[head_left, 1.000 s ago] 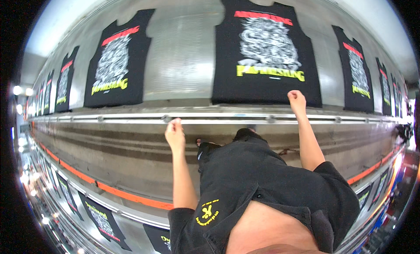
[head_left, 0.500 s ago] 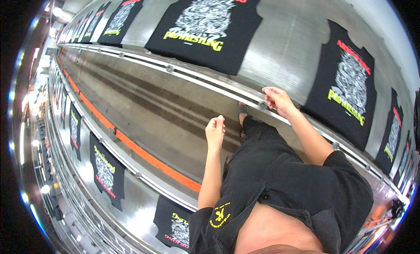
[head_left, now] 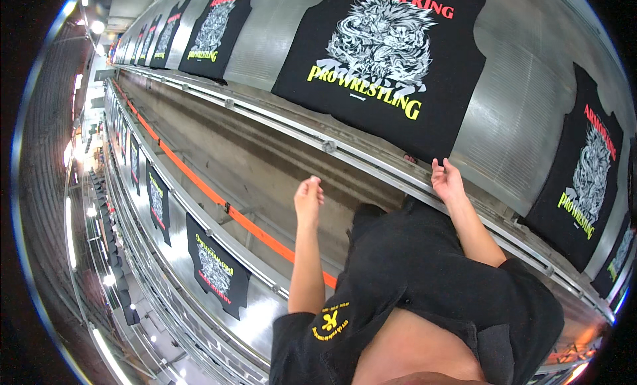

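Observation:
My left hand hangs over the floor of the aisle with its fingers curled in and nothing visible in them. My right hand is raised beside the metal rail, its fingertips apart and holding nothing. Those fingertips overlap the lower right corner of a black printed shirt panel; whether they touch it I cannot tell. That panel lies flat on a silvery metal table and bears a white picture with red and yellow lettering. Farther right on the table lies a matching panel.
More black panels line the same long table toward the far left. A metal rail edges it. Across the narrow aisle run an orange bar and a second table with similar panels.
My view has moved left along the table, so the panels sit farther right. My right hand's fingers have spread from a loose curl. My left hand stays curled.

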Demonstrator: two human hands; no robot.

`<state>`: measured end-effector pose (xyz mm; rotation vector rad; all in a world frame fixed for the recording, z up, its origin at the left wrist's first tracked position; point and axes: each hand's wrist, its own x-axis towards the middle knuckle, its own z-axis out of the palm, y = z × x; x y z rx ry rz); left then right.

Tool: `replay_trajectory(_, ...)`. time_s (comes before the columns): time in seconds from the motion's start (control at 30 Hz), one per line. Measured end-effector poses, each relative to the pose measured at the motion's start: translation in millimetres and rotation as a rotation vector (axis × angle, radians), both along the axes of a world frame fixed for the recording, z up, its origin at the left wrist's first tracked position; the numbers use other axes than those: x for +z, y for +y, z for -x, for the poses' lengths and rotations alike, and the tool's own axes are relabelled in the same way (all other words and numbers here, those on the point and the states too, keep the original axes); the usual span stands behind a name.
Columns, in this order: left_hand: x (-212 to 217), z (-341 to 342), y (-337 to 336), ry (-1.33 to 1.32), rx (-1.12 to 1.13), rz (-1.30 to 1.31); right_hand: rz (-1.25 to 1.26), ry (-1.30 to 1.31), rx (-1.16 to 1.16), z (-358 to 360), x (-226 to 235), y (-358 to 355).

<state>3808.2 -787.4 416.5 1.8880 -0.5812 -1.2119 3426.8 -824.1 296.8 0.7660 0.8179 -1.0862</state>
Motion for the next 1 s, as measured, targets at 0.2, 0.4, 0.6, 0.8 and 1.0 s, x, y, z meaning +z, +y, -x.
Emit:
replay_trajectory(0.2,-7.4,-67.1,-126.7,0.213,0.088,0.081,0.065,-0.083,0.118,-29.9,-5.4,-22.8)
replay_trajectory(0.4,-45.6,-145.8,-268.8,0.072,0.006,0.067,0.007,0.367,0.277,-76.8,22.5,-49.4)
replay_trajectory(0.6,-86.4,-208.5,-359.4,0.07,0.16,-0.025,-0.088,0.952,0.088,-106.5,40.5,-64.7)
replay_trajectory(0.8,-90.1,-212.1,-379.8,0.313,-0.25,-0.341,-0.083,1.357,0.245,-177.0,66.2,-105.8)
replay_trajectory(1.0,-51.8,-174.0,-365.1,0.066,-0.612,-0.469,-0.247,1.285,-0.147,-150.1,37.8,-92.3)
